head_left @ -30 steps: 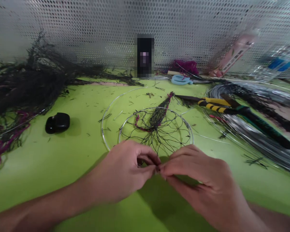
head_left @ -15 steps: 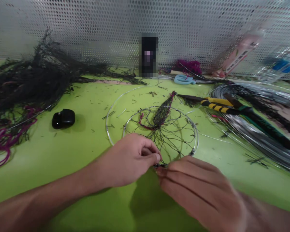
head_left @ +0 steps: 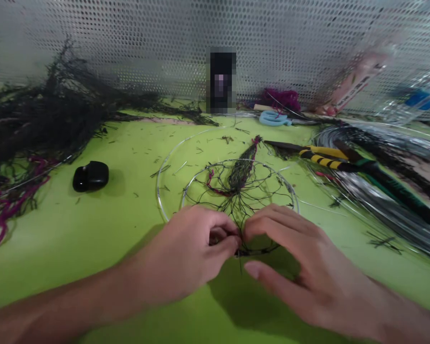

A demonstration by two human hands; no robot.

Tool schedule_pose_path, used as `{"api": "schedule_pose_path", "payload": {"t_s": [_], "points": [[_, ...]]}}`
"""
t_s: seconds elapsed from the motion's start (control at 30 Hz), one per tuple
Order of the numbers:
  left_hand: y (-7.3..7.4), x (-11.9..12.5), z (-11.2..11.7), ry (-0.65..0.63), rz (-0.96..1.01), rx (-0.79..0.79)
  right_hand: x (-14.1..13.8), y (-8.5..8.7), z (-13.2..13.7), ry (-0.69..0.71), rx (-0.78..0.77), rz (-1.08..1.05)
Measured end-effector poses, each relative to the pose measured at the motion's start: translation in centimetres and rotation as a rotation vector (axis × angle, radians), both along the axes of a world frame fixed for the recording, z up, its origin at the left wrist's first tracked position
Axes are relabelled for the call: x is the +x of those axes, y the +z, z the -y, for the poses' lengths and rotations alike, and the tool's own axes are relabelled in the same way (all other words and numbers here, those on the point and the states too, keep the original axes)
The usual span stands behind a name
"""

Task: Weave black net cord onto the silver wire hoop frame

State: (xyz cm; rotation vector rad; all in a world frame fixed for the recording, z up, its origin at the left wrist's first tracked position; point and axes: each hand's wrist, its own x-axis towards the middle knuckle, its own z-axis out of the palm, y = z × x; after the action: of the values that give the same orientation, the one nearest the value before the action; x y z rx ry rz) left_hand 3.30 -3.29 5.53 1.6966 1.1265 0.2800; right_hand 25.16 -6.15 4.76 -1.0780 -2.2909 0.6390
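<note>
A wire ring [head_left: 196, 173] strung with dark netting [head_left: 252, 198] lies in front of me, its mesh gathered in the middle into a bunch tipped with purple cord. My left hand [head_left: 197, 246] pinches the near edge of this ring between thumb and fingertips. A short dark strand [head_left: 241, 263] sticks down from under that pinch. My right hand [head_left: 304, 267] is open at the near right of the ring, thumb apart from the fingers. Its index fingertip is close to my left fingertips; whether it touches the net is unclear.
A black case [head_left: 91, 176] sits at left, before a heap of dark netting [head_left: 39, 119] and purple cord [head_left: 0, 210]. Pliers [head_left: 374, 169] lie at right across a coil of wire [head_left: 372, 210]. Blue-handled scissors [head_left: 274, 118] and bottles [head_left: 424, 98] are near the perforated panel [head_left: 146, 38].
My right hand has opened, its thumb parting from the fingers and leaving the ring's near edge. My left hand keeps its pinch with little movement. The dark strand below now shows.
</note>
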Motion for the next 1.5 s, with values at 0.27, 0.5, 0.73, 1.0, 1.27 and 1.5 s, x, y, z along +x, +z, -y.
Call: {"api": "schedule_pose_path", "payload": {"t_s": [0.27, 0.5, 0.73, 1.0, 1.27, 1.5], "points": [[0.6, 0.2, 0.0, 0.018, -0.016, 0.017, -1.1, 0.6, 0.5, -0.104, -0.125, 0.040], [0.5, 0.2, -0.1, 0.034, -0.066, -0.003, -1.4, 0.4, 0.9, -0.192, -0.148, 0.043], [1.3, 0.1, -0.3, 0.050, -0.048, 0.026, -1.3, 0.0, 0.7, -0.145, 0.097, 0.011], [0.7, -0.3, -0.2, 0.086, -0.026, 0.064, -0.8, -0.6, 0.2, 0.025, 0.518, 0.061], [1.3, -1.3, 0.0, -0.190, 0.092, 0.716, -0.1, -0.6, -0.5, 0.044, 0.575, -0.018], [-0.7, -2.0, -0.5, -0.327, 0.061, 1.332, 0.4, -0.7, -0.6, 0.055, 0.503, -0.082]]}}
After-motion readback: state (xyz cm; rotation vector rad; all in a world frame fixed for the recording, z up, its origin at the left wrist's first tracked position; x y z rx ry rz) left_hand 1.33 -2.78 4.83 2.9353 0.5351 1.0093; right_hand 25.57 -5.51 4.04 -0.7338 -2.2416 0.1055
